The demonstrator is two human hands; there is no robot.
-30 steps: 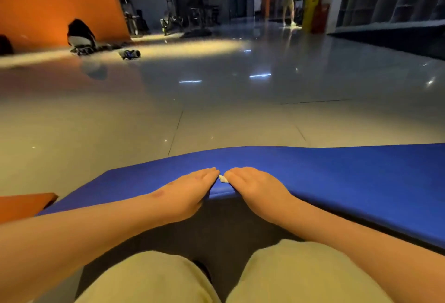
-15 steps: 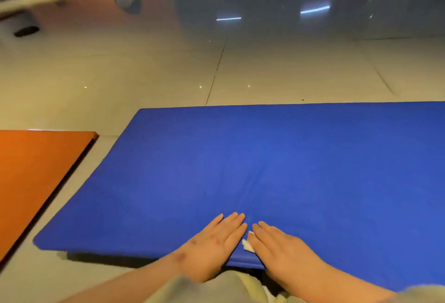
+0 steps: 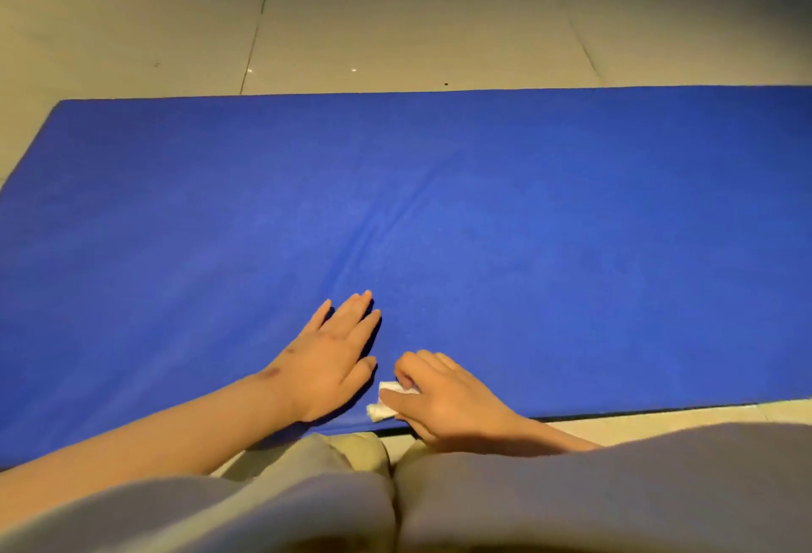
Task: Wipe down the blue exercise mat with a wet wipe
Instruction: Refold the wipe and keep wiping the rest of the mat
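The wide blue padded exercise mat (image 3: 527, 201) lies flat on pale floor tiles (image 3: 395, 25), creased at its middle; a hard stroke could bunch or slide it. The left hand (image 3: 334, 359) presses it, fingers straight. The right hand (image 3: 444, 398), fingers curled, pinches a small crumpled white wet wipe (image 3: 384, 407) at the near edge.

The exercise mat (image 3: 483, 201) lies flat on the floor (image 3: 395, 25), long edges running 9 to 3 o'clock. The left hand (image 3: 329, 359) rests on the mat near its 6 o'clock edge. The right hand (image 3: 444, 401) lies just beside it at 4 o'clock; the wet wipe (image 3: 381, 410) sits between them, on that edge.
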